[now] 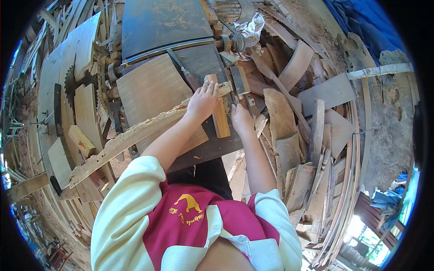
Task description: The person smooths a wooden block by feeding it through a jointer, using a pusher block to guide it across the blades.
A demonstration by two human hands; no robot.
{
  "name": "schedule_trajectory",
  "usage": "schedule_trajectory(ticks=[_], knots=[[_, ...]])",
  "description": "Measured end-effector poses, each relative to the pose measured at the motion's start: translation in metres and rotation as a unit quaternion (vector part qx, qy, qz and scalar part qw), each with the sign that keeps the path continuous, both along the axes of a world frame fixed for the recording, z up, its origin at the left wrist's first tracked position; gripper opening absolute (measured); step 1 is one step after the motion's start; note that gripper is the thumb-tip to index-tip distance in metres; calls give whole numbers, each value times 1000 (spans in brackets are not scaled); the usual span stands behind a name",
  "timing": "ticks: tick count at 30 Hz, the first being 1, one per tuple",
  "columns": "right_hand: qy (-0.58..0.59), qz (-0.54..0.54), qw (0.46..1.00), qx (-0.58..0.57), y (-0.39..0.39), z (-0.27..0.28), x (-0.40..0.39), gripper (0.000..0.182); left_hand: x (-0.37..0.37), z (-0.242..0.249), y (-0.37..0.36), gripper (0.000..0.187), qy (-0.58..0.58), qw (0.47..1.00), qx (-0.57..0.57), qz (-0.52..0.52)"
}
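Note:
A long rough-edged wooden strip (131, 131) runs diagonally over the dark machine table (199, 152). My left hand (202, 103) holds it near its upper right end, fingers laid over the strip beside a short wooden block (221, 121). The block passes crosswise at the strip. Close to the strip's right end, my right hand (242, 119) is closed at the table's edge, around something small and dark that I cannot make out. A chisel-like tool with a brown handle (191, 81) lies just above my left hand. A wide flat board (153, 90) rests left of it.
A toothed circular blade (69, 86) stands at the left among boards. A shaft (167, 46) crosses behind the work spot, before a blue-grey machine plate (167, 20). Offcuts (296, 65) are heaped on the right, near long thin strips (350, 180). A blue tarp (375, 27) hangs upper right.

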State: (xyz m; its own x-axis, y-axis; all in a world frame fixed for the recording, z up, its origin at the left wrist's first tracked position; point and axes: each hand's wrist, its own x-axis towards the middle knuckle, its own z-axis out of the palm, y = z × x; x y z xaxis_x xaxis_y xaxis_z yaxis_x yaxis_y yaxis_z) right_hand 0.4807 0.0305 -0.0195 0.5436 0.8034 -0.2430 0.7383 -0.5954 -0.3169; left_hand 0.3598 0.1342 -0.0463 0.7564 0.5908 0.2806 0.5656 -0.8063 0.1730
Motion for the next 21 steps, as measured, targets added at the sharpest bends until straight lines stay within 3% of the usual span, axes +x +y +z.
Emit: schedule_trajectory(ticks=[9,12,21], knots=[[34,-40,996,-73,-123,22,-16,33,-1,3,1,48,-11,1000,1,-5],[49,-46,993,-92,-127,41,-19,33,-1,2,0,48,-14,1000,-5,-9],[49,1,999,23,10,-5,9,33,0,1,0,48,-8,1000,-11,3]])
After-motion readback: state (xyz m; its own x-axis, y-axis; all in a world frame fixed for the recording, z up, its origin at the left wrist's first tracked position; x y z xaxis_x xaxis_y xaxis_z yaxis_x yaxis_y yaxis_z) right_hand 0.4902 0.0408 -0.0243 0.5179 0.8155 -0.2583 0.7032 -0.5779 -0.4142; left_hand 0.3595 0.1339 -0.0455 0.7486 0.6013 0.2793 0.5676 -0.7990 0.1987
